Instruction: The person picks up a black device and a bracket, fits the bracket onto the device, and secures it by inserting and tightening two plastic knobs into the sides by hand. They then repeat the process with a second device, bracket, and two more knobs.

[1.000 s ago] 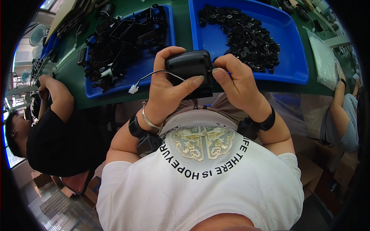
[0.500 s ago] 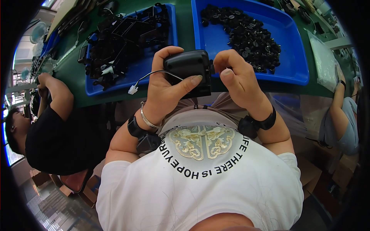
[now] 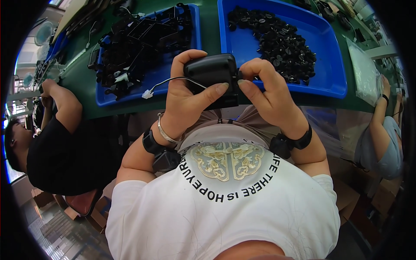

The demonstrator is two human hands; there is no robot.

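Held near the chest, just this side of the green table: a rounded black plastic housing, smooth and matte. Left hand wrapped around it, thumb across the near face; right hand closed on the right end, fingertips pinching at the edge. Trailing left from the housing, a thin white wire ending in a small white plug, loose and unconnected. Seemingly mid-assembly, the wire not yet tucked in or plugged. Far left, a blue tray of angular black frames; far right, a second blue tray heaped with small round black knobs.
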